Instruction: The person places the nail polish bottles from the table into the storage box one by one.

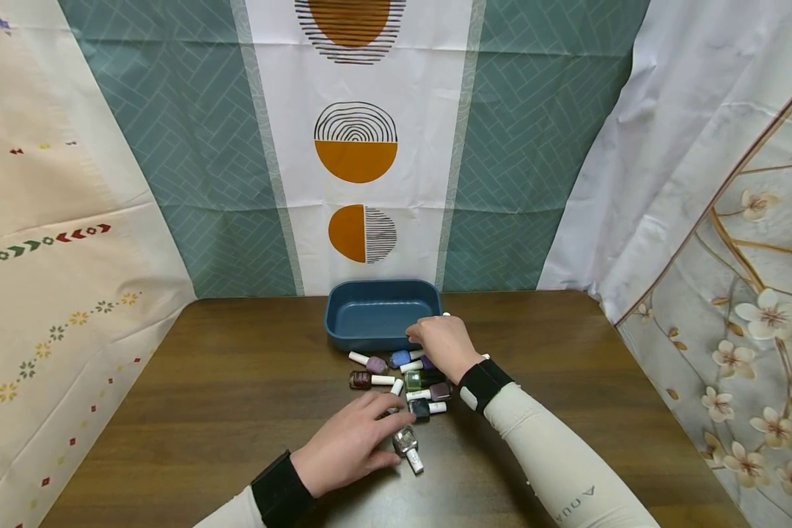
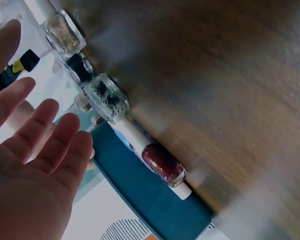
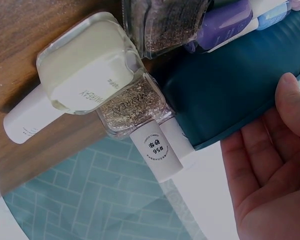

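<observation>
My right hand (image 1: 442, 343) holds the near right corner of a dark blue tray (image 1: 359, 342), thumb on the outer wall and fingers behind the rim in the right wrist view. My left hand (image 1: 355, 444) hovers with fingers spread by a group of nail polish bottles. Nearest it lie a glitter bottle (image 1: 405, 440), a black one (image 1: 420, 409) and a clear one with black flakes (image 2: 108, 97). A dark red bottle (image 1: 360, 380), a green one (image 1: 413, 379) and a mauve one (image 1: 440, 392) lie between hands and tray.
Lilac (image 1: 377, 365) and blue (image 1: 399, 358) bottles lie along the tray's front. A cream bottle (image 3: 87, 65) and a gold glitter bottle (image 3: 135, 107) lie beside its right end. Behind the wooden table (image 1: 237, 367) hangs a patterned curtain (image 1: 369, 275).
</observation>
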Tool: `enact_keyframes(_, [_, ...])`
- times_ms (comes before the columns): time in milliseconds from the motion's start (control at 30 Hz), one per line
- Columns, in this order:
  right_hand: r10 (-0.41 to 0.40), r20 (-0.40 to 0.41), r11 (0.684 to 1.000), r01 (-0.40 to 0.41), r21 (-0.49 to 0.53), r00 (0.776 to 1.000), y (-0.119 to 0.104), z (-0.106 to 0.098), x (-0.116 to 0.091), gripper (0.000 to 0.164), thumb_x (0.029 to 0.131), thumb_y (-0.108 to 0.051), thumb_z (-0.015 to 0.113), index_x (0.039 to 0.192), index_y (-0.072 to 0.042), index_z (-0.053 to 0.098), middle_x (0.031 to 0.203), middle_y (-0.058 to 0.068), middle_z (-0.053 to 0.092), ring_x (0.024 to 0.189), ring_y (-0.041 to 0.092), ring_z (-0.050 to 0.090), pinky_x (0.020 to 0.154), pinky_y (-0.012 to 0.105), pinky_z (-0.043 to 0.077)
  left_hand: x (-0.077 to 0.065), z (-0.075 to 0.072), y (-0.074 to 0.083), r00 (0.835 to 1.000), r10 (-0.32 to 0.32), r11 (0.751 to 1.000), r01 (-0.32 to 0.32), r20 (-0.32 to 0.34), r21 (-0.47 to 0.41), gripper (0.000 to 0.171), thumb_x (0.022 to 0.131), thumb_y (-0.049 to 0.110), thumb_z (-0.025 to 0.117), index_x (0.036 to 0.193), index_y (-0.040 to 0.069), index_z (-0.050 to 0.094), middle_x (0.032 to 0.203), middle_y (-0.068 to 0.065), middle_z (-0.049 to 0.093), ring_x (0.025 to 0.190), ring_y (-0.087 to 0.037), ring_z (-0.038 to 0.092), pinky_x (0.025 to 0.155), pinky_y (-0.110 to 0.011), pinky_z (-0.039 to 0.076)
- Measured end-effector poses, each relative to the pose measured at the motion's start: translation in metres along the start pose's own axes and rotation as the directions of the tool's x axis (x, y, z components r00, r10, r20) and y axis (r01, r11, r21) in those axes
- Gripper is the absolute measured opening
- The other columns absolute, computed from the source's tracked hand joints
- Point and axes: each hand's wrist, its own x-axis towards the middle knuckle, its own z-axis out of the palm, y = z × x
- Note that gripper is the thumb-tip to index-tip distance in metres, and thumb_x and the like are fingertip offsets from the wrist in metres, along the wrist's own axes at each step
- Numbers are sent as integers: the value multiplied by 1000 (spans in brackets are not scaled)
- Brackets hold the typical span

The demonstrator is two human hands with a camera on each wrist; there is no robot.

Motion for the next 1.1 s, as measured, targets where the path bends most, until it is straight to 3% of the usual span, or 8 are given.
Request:
enact_keyframes(300, [29, 40, 1000, -29, 0, 999, 1, 1, 0, 19, 106, -12, 74, 110, -23, 88, 98, -8, 83, 93, 13, 78, 79, 40, 64, 0, 6, 5, 996, 36, 999, -36, 77, -7, 57, 97, 42, 88, 146, 22, 69, 140, 2, 64, 126, -18, 59, 108, -39, 54])
enact_keyframes(567, [26, 45, 1000, -27, 17, 999, 0, -1, -1, 14, 103, -14, 79, 111, -21, 88, 95, -7, 82, 92, 15, 78, 78, 40, 64, 4, 10, 6, 991, 31, 1000, -31, 134, 0, 51, 97, 31, 90, 143, 22, 72, 140, 3, 65, 123, -16, 61, 105, -35, 55])
enact_keyframes(1100, [17, 38, 999, -18, 33, 999, 2, 1, -2, 20, 102, -8, 79, 113, -22, 88, 102, -7, 83, 97, 13, 78, 78, 37, 63, 14, 13, 9, 993, 52, 997, -57, 103, 48, 37, 92, 25, 94, 124, 22, 76, 122, 8, 70, 108, -9, 61, 93, -25, 56])
